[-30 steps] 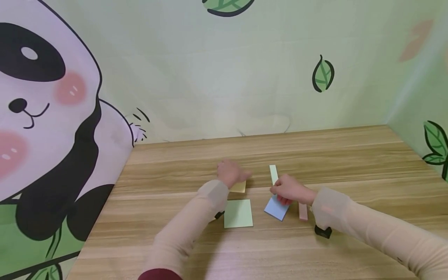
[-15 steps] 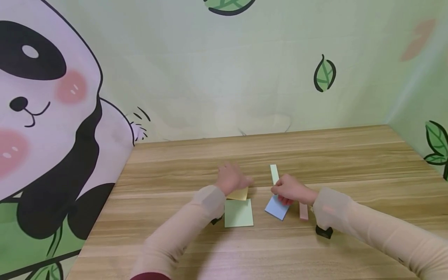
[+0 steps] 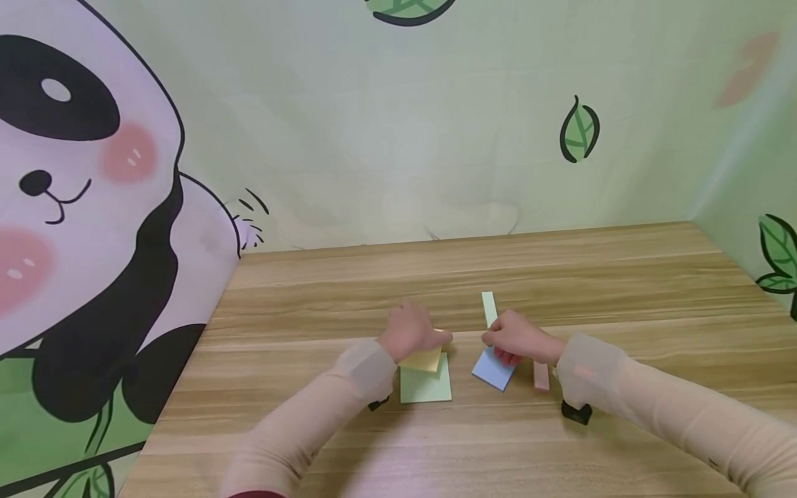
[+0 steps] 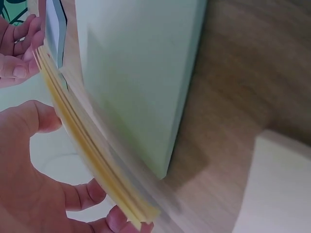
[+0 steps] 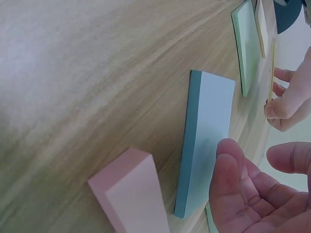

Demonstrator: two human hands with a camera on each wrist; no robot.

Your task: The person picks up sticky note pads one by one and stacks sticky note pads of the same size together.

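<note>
My left hand [image 3: 411, 328] grips a yellow sticky-note pad [image 4: 95, 153] by its edge, thumb on one side and fingertips at the far end. The pad is tilted up in the left wrist view. In the head view it overlaps the back part of a larger pale green pad [image 3: 429, 391] lying flat. My right hand [image 3: 523, 339] hovers low over a blue pad [image 5: 209, 126], fingers loosely bent and thumb apart, with nothing between them. The fingertips reach the blue pad's edge and, in the head view, overlap the near end of a pale green strip [image 3: 488, 308].
A small pink block-shaped pad [image 5: 136, 194] lies to the right of the blue pad, partly under the right wrist. A cream pad [image 4: 277, 184] rests left of the green one, hidden by my left arm in the head view. A printed wall [image 3: 398, 138] stands behind the wooden table [image 3: 324, 283].
My left hand has drawn the yellow pad toward me, from behind the green pad to over its back part. The right hand stays in place.
</note>
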